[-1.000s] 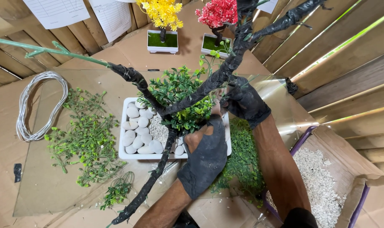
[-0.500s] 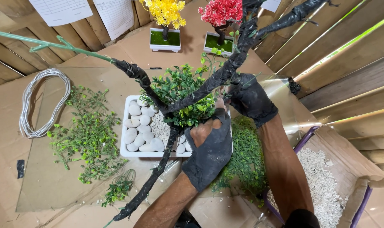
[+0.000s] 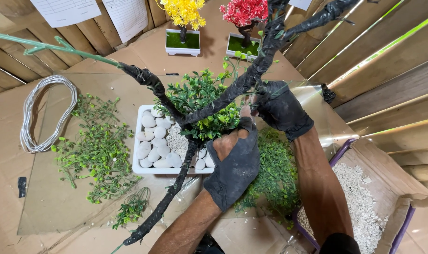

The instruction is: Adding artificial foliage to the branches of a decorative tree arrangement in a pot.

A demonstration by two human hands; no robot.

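Observation:
An artificial tree with black-wrapped branches (image 3: pixel 232 91) rises from a white rectangular pot (image 3: pixel 139 123) filled with white pebbles (image 3: pixel 153 141). Green leaf sprigs (image 3: pixel 202 99) cluster on its middle branch. My left hand (image 3: pixel 233 162), in a torn black glove, is closed around the leafy stem near the pot's right end, thumb up. My right hand (image 3: pixel 280 109), also gloved, grips the black branch just right of the foliage. One bare branch ends in a green wire stem (image 3: pixel 49 47) reaching left.
Loose green sprigs (image 3: pixel 98 148) lie on brown cardboard at left, more (image 3: pixel 275 174) under my arms. A coil of white wire (image 3: pixel 47 113) sits far left. A box of white gravel (image 3: pixel 362 202) is at right. Yellow (image 3: pixel 183 11) and red (image 3: pixel 244 10) mini trees stand behind.
My left hand has shifted slightly up toward the foliage, and the view has drifted a little. The right hand stays on the branch.

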